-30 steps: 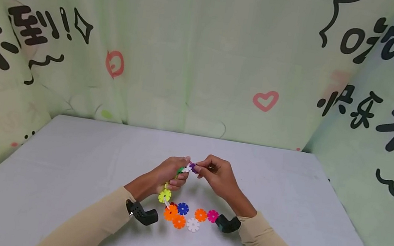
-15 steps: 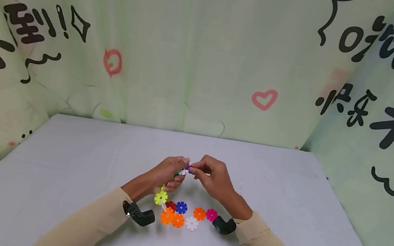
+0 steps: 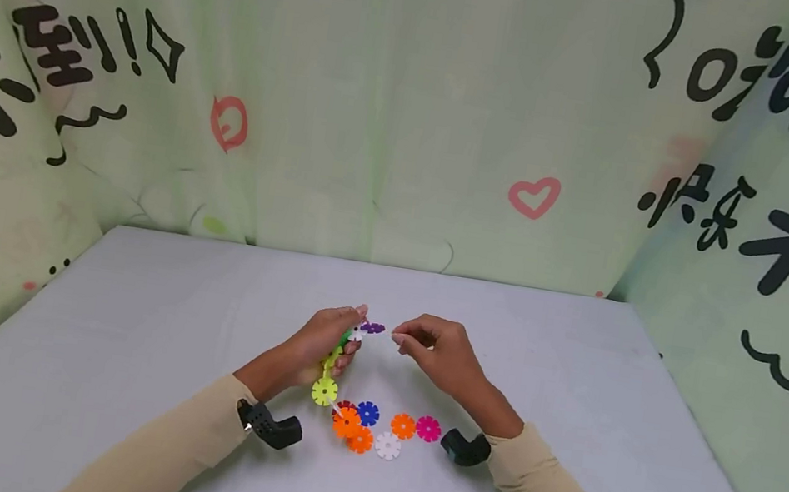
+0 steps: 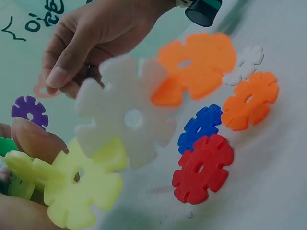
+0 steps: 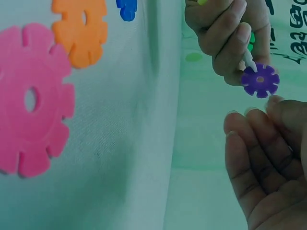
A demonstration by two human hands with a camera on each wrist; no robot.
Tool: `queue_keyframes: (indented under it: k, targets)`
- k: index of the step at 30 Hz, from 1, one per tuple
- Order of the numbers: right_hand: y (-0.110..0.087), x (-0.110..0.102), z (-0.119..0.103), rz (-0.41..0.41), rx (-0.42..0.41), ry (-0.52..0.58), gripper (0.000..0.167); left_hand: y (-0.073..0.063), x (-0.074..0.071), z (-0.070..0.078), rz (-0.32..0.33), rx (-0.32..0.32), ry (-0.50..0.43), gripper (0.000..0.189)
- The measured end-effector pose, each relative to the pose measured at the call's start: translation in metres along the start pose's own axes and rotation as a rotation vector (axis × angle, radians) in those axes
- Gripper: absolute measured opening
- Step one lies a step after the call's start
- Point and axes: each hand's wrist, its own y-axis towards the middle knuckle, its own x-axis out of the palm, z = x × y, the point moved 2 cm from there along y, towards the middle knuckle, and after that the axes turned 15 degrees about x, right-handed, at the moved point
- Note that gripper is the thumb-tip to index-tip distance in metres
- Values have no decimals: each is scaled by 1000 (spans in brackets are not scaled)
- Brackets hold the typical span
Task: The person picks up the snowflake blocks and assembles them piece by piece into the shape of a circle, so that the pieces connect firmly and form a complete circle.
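My left hand (image 3: pixel 320 345) grips a chain of interlocking flower-shaped plastic discs. At the chain's upper end a purple disc (image 5: pixel 250 87) is slotted onto a white one (image 5: pixel 249 60), just beyond the left fingers. Green shows among those fingers, and a yellow disc (image 4: pixel 91 196), a white disc (image 4: pixel 108 120) and an orange disc (image 4: pixel 206 62) hang below them. Close to the purple disc, with a small gap, is my right hand (image 3: pixel 443 354); its fingers are gently bent, thumb near the index fingertip, and hold nothing. The palm blocks part of the chain.
Loose discs lie on the white-covered table (image 3: pixel 544 368) below the hands: red (image 4: pixel 204 167), blue (image 3: pixel 367 414), orange (image 3: pixel 360 440), white (image 3: pixel 387 446), another orange (image 3: pixel 403 426) and pink (image 3: pixel 428 429). A printed curtain (image 3: pixel 450 119) stands behind the table.
The right fingers were pinching the purple disc at the chain's end; now they have let go and drawn back right. The left hand has shifted slightly left with the chain.
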Motion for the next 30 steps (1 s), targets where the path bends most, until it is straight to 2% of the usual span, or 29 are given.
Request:
queue_keyframes:
  k: [4, 7, 10, 18, 23, 27, 30]
  targets:
    - [-5, 4, 0, -171, 125, -69, 14, 2, -3, 4, 48, 17, 28, 34]
    - [-11, 11, 0, -305, 190, -103, 15, 2, -5, 6, 48, 28, 52, 32]
    - [-17, 17, -2, -399, 210, -111, 16, 1, -6, 8, 29, 31, 83, 37]
    - [-23, 25, -7, -452, 207, -159, 15, -1, -8, 7, -59, 64, 171, 49]
    - [-24, 30, -9, -500, 218, -207, 21, -1, -9, 4, -110, 113, 283, 62]
    - [-24, 32, -10, -508, 203, -245, 27, -1, -11, 2, -109, 157, 324, 59]
    - [-25, 35, -10, -519, 201, -287, 24, -2, -13, 0, -99, 159, 319, 58]
